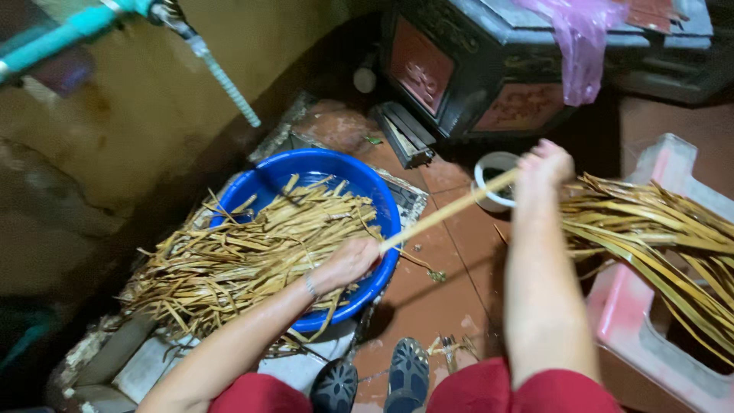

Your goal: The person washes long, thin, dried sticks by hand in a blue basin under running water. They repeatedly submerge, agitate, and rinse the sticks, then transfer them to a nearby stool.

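My left hand [348,262] clenched on near end of a pale leaf strip [447,212] over the blue basin [382,200] of dried strips, my right hand [544,163] gripping its far end, bundle of strips [650,233] on pink stool [634,321] at right

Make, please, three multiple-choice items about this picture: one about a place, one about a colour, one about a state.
1. Where does the larger heap of dried leaf strips lie?
A. Across the basin
B. On the dark chest
C. In the white cup

2. What colour is the basin?
A. Red
B. Blue
C. Green

3. How is the single long strip held?
A. Lying free on the floor
B. Rolled into a ball
C. Stretched between the left hand and the right hand

Answers:
1 A, the strips cover the basin and spill over its rim.
2 B, its rim and wall show bright blue.
3 C, each hand grips one end and the strip runs straight between them.
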